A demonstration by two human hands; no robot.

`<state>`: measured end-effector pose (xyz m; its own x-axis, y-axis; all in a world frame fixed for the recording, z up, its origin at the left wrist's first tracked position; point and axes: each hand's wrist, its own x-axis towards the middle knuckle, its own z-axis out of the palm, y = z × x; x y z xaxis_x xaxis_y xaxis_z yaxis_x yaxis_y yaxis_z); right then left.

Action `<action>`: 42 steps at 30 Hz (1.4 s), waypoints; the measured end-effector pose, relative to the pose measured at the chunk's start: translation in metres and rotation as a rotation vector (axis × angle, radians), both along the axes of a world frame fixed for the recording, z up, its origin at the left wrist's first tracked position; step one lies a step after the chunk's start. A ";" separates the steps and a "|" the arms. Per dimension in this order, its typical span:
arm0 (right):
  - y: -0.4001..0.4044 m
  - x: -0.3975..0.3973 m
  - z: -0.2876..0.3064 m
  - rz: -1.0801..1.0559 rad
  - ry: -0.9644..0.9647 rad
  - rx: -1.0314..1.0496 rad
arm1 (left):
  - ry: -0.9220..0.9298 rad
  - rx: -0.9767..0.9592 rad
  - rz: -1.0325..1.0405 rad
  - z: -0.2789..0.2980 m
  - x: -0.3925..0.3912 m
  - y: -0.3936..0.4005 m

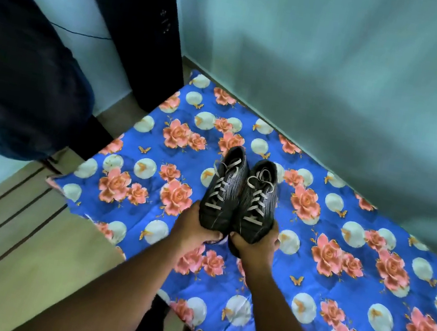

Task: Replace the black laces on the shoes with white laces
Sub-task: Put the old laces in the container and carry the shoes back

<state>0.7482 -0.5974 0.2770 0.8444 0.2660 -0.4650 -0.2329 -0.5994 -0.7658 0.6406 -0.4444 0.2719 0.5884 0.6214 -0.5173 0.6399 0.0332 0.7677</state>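
My palms and most of my fingers were hidden under the shoe toes, and the soles could not be seen at all. The upper left of the view was smeared with blur, so the dark bundle of cloth (19, 77) hanging there was hard to make out.

I stood over a bed (338, 274) covered in a blue sheet printed with pink roses, white globes and small butterflies. It ran along a pale wall (345, 71) on the far side. A tall black speaker (144, 35) stood at the far left corner, with a thin cable running off to its left. The floor (33, 264) on the near left was light, with dark stripes.

My left hand (194, 229) gripped the toe of the left shoe (224, 189), thumb curled under the front. My right hand (253, 243) gripped the toe of the right shoe (258, 204) the same way. The two dark shoes were side by side, touching, heels pointing away from me, near the middle of the bed. Both carried pale laces (256, 198) criss-crossed through the eyelets; whether the heels touched the sheet I could not tell.
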 end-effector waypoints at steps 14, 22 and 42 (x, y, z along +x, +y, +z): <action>0.139 -0.144 -0.027 0.553 -0.002 0.150 | 0.064 0.023 0.606 0.048 -0.220 0.045; 0.201 -0.278 -0.007 0.869 -0.040 0.145 | 0.124 -0.004 0.848 0.046 -0.359 0.062; 0.362 -0.437 -0.051 1.179 0.024 0.021 | 0.173 -0.141 1.159 -0.019 -0.517 0.163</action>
<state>0.3107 -0.2351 0.2259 0.0629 0.8838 -0.4636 0.4424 -0.4411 -0.7809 0.1235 -0.2817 0.2528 -0.3747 0.6695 -0.6414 0.2667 0.7404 0.6170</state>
